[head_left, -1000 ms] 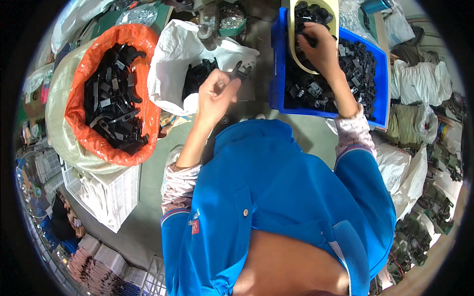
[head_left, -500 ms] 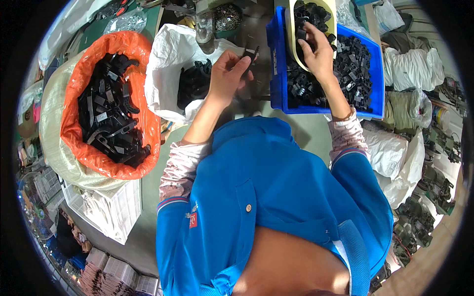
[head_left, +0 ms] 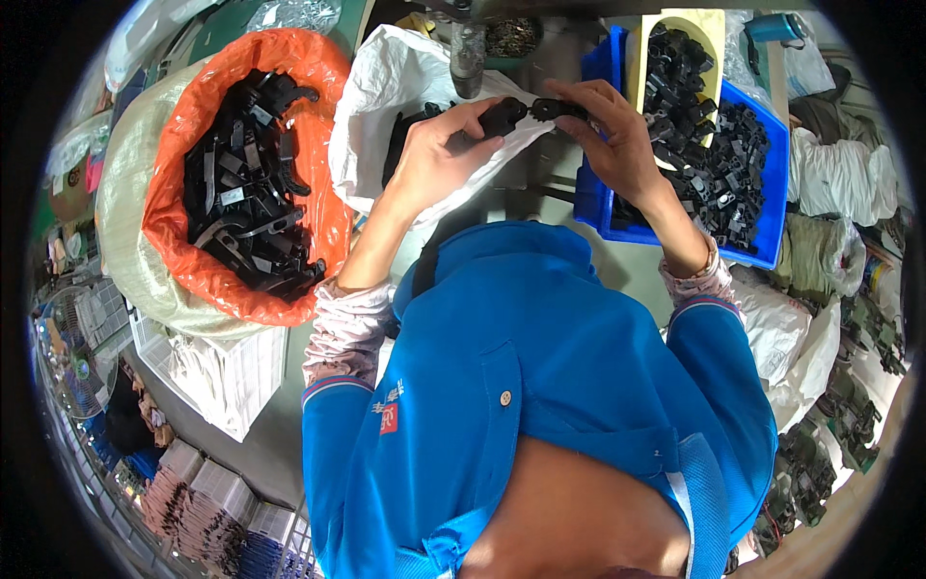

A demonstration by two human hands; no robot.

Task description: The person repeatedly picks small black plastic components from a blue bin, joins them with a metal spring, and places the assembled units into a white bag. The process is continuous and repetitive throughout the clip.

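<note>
My left hand (head_left: pixel 446 150) is closed around a black plastic part (head_left: pixel 501 118), in front of the white sack. Facing it, my right hand (head_left: pixel 617 135) pinches a smaller black plastic piece (head_left: pixel 559 108) between thumb and fingers. The two pieces are held end to end with their tips very close; I cannot tell whether they touch. Right of my hands, a yellow tub (head_left: pixel 714 39) full of black pieces sits over a blue crate (head_left: pixel 777 193), which holds many small black parts. The white sack (head_left: pixel 359 125) has black parts inside, partly hidden by my left hand.
At left stands a big sack lined with an orange bag (head_left: pixel 164 232), filled with black curved parts. A metal machine post (head_left: pixel 467 63) hangs beyond my hands. A white plastic basket (head_left: pixel 246 381) is lower left. White bags (head_left: pixel 839 179) line the right side.
My right hand has left the yellow tub with a black piece and come across to my left hand. The left hand has turned its part toward it. The view has shifted.
</note>
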